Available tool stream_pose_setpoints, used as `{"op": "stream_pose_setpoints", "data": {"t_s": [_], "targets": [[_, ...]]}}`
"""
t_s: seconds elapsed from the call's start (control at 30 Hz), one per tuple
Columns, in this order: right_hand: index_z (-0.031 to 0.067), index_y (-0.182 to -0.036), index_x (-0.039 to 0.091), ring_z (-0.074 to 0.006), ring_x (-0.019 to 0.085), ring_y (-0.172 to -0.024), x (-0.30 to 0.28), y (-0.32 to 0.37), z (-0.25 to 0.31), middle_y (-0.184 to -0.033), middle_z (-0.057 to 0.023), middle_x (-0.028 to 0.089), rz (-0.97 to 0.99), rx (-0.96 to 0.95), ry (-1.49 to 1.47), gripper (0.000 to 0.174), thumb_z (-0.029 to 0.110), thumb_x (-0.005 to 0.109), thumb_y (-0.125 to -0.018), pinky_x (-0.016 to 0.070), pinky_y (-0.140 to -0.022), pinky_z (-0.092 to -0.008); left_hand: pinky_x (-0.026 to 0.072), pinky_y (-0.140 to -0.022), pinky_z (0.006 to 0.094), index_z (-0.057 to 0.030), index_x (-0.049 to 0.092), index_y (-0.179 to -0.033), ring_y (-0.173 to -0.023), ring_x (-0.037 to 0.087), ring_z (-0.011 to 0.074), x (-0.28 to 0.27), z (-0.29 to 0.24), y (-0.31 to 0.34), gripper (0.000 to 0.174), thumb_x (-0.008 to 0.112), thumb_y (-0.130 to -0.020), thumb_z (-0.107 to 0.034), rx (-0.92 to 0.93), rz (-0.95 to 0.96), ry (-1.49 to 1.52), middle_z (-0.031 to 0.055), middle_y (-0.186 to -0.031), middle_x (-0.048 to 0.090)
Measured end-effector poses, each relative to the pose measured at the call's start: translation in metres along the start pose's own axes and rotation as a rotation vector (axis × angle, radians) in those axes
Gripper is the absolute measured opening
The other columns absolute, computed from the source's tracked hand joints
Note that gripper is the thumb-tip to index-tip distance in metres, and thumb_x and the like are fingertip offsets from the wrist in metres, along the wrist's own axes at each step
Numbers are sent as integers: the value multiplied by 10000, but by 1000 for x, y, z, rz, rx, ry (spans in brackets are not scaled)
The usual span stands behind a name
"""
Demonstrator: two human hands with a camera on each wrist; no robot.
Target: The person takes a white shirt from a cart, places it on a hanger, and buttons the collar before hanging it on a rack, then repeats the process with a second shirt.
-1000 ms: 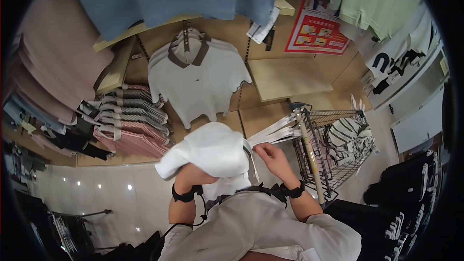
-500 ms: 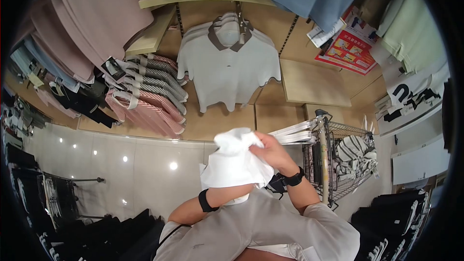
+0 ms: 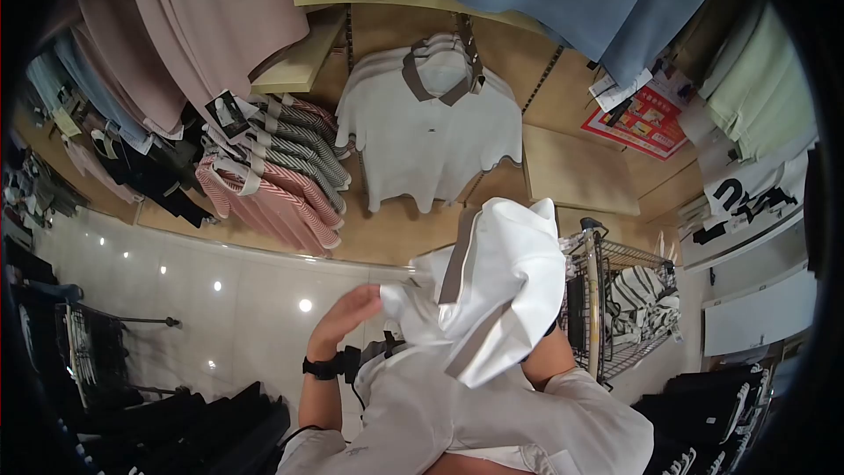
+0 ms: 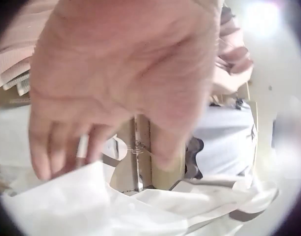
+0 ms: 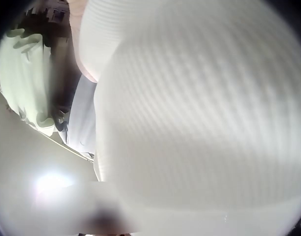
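Observation:
A white knit shirt [image 3: 519, 255] with grey-brown bands hangs bunched in front of my body. My right hand is behind it in the head view, where only the forearm comes out below the cloth. In the right wrist view ribbed white fabric fills most of the picture, and a sliver of the right hand [image 5: 78, 42] shows at its edge; its fingers are hidden. My left hand [image 3: 347, 315] is at the shirt's left edge. Its fingers [image 4: 41, 152] reach down to the white cloth in the left wrist view, while the thumb stands apart from them.
White polo shirts [image 3: 431, 141] with brown collars hang on the wall ahead, beside striped shirts [image 3: 272, 185]. A wire shopping cart [image 3: 646, 347] holding striped clothing stands at right. A wooden shelf [image 3: 580, 171] juts out above it. Dark clothes [image 3: 712, 405] lie at lower right.
The shirt has moved right and turned, so its brown bands now show. My left hand has come out from under it to the left, while the right hand has gone behind the cloth.

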State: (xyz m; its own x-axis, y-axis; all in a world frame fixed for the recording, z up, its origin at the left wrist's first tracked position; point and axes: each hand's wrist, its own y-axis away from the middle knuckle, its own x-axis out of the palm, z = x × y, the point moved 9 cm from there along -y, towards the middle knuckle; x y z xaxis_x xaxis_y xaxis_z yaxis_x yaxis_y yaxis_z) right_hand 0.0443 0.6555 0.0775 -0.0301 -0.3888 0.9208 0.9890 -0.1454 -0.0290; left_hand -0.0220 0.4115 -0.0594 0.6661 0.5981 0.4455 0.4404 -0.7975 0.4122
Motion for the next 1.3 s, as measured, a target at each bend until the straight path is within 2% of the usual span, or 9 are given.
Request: {"op": "stream_pose_setpoints", "data": {"t_s": [0.1, 0.3, 0.6, 0.7, 0.77, 0.93, 1.07, 1.13, 1.3], "targets": [[-48, -1309, 486, -313, 642, -1071, -10, -2, -17, -1210, -216, 613, -35, 89, -37, 461, 148, 464, -892, 533, -931, -408, 280, -1130, 391, 24, 389, -1406, -1406, 297, 285, -1, -63, -8, 825, 816, -730, -179, 522, -417, -881, 165, -1506, 319], [-58, -1309, 482, -334, 637, -1082, -40, -2, -47, -1221, -232, 606, -131, 220, -130, 472, 147, 471, -884, 534, -933, -419, 230, -1159, 396, -70, 302, -1490, -1453, 229, 265, 97, -145, -12, 950, 802, -683, -90, 829, 104, -415, 148, -1534, 306], [-15, -1168, 567, -313, 669, -981, 2, 7, -31, -1123, -196, 648, -95, 38, 192, 377, 137, 546, -824, 542, -897, -380, 337, -1075, 323, 8, 378, -1422, -1282, 450, 208, 77, -98, -4, 771, 744, -744, -2, 564, 398, -917, 86, -1386, 486], [-7, -1153, 579, -253, 675, -952, 2, 11, -28, -1094, -158, 662, -40, 43, 342, 352, 89, 566, -814, 547, -848, -352, 440, -903, 334, -11, 571, -1243, -1128, 528, 212, 42, -50, -17, 591, 785, -694, -57, 62, 397, -828, 104, -1179, 597], [-3, -1171, 580, -206, 668, -945, 4, 13, -29, -1080, -121, 668, -89, 46, 300, 377, 60, 605, -800, 540, -821, -324, 440, -793, 353, -20, 627, -1157, -1016, 564, 218, 51, -69, -13, 518, 792, -667, -55, 491, 205, -922, 73, -1066, 637], [1, -1138, 565, -107, 619, -957, 35, 7, -36, -1065, -46, 643, 1, 99, 388, 269, 37, 567, -871, 497, -837, -255, 431, -944, 324, 14, 624, -1097, -1035, 600, 219, -8, -70, 3, 375, 654, -731, -58, 590, -360, -550, 116, -1088, 654], [-12, -1101, 565, -153, 615, -914, -11, -2, -53, -992, -58, 640, 27, 138, 963, 262, 6, 555, -840, 490, -825, -283, 504, -753, 282, 15, 629, -976, -814, 623, 184, -23, -151, 120, 230, 608, -747, 28, 931, -964, -502, 101, -935, 652], [-15, -1147, 543, -273, 596, -1000, -19, -2, -58, -1040, -126, 606, 53, 129, 1505, 360, -26, 559, -788, 472, -883, -328, 474, -658, 256, 22, 656, -902, -731, 619, 172, 9, -174, 154, 217, 626, -689, 53, 995, -947, -623, 86, -796, 639], [37, -1295, 468, -286, 459, -1254, 15, 1, -68, -1290, -131, 483, 212, -38, 1615, 507, 0, 616, -811, 377, -1045, -363, 487, -679, 264, 18, 679, -969, -744, 643, 208, 86, -180, 123, 340, 612, -647, 104, 933, -710, -907, 141, -809, 670]]}}
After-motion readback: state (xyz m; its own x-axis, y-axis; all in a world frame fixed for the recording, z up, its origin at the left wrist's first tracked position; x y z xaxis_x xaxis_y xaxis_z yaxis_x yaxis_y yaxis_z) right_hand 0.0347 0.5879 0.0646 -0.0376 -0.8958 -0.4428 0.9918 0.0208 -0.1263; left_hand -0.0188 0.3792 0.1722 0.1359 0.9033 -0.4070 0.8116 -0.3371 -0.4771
